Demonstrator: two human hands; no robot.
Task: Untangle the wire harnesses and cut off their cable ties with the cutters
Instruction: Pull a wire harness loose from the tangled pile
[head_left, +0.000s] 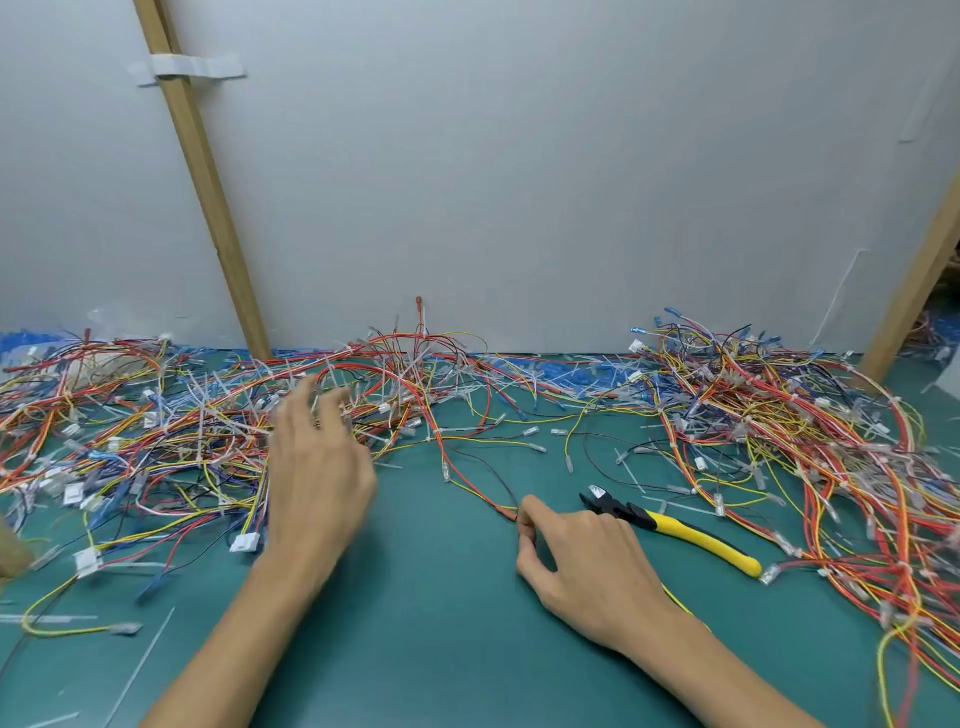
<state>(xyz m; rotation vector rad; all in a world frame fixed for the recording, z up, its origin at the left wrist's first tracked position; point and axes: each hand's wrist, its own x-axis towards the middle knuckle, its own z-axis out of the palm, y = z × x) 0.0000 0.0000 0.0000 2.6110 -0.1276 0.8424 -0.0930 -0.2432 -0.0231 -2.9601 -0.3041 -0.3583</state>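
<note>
Green mat (447, 613); pale, perhaps board, wall (519, 182)

Even, soft indoor light; no glare.
Left hand (317, 467) smeared by motion blur; shadows on the table (441, 649) faint; wooden posts (208, 171) lean outward, wide-angle distortion at edges.

1. Wire harnesses (156, 441): red, yellow, blue and black strands, tangled in heaps left and right on table (441, 623); white cable ties (467, 429) attached.
2. Cutters (670, 525): yellow handles, lying flat beside right heap.
</note>
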